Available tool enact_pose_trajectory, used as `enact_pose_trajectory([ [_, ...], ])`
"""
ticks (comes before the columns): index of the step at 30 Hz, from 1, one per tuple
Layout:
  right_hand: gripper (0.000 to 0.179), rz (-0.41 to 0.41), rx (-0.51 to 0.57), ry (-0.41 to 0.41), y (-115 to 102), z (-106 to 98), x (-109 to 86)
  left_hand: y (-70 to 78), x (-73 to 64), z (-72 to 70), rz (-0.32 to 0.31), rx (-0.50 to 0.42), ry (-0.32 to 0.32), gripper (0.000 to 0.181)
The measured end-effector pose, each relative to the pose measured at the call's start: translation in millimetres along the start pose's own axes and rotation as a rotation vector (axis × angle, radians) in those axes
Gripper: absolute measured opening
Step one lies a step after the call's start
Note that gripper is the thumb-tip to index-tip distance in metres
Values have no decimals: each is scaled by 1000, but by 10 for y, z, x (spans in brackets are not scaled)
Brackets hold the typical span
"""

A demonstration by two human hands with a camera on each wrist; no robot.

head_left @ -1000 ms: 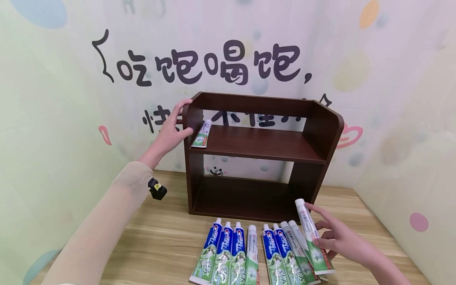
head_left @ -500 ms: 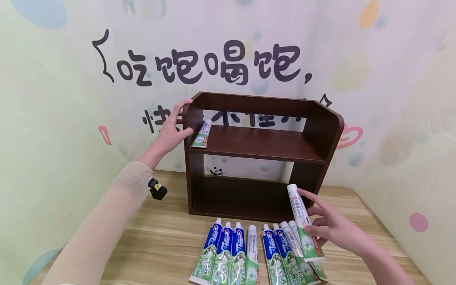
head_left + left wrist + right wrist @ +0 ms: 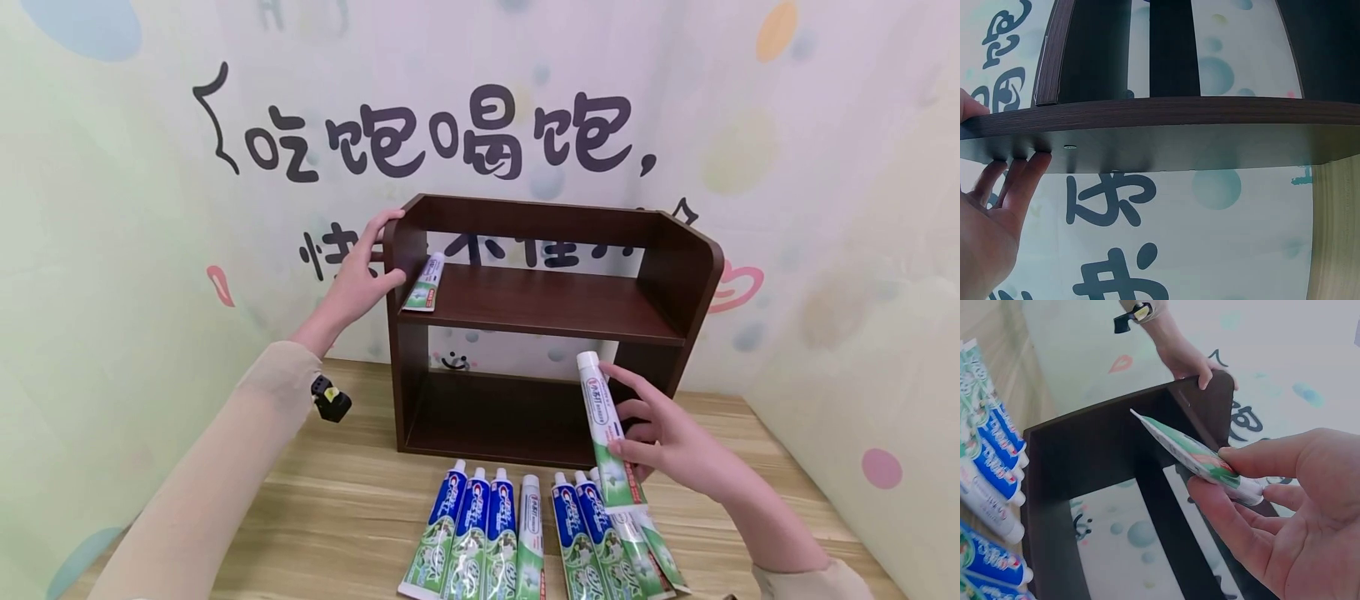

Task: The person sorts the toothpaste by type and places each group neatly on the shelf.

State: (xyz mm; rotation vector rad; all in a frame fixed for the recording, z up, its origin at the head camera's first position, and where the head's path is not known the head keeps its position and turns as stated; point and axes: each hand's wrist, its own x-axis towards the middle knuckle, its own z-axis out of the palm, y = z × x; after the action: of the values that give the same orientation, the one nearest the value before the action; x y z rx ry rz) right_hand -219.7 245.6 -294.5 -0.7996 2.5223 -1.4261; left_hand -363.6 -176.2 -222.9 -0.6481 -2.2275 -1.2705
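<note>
From my station, I note that the white-and-green toothpaste tube [image 3: 609, 442] in the right hand [image 3: 671, 442] covers upper parts of two matching white-and-green tubes [image 3: 637, 552] behind it. Several blue-and-green toothpaste tubes [image 3: 471, 529] are cut by the head view's lower edge. The dark-brown wooden shelf unit [image 3: 555, 304] obscures part of the lower line of black wall lettering [image 3: 315, 257]. I cannot read the small yellow label [image 3: 332, 392] on the black wrist device [image 3: 335, 408]. The left wrist view crops the left hand [image 3: 991, 231] at its left edge; the right wrist view blurs the held tube's print.
</note>
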Motion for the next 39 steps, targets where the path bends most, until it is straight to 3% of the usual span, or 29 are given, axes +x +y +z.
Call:
enact_pose_trajectory([
  [16, 89, -56, -39, 74, -274, 86, 336, -4, 2, 6, -1, -9, 5, 73],
  [39, 89, -74, 17, 158, -664, 5, 996, 5, 8, 0, 16, 8, 17, 74],
])
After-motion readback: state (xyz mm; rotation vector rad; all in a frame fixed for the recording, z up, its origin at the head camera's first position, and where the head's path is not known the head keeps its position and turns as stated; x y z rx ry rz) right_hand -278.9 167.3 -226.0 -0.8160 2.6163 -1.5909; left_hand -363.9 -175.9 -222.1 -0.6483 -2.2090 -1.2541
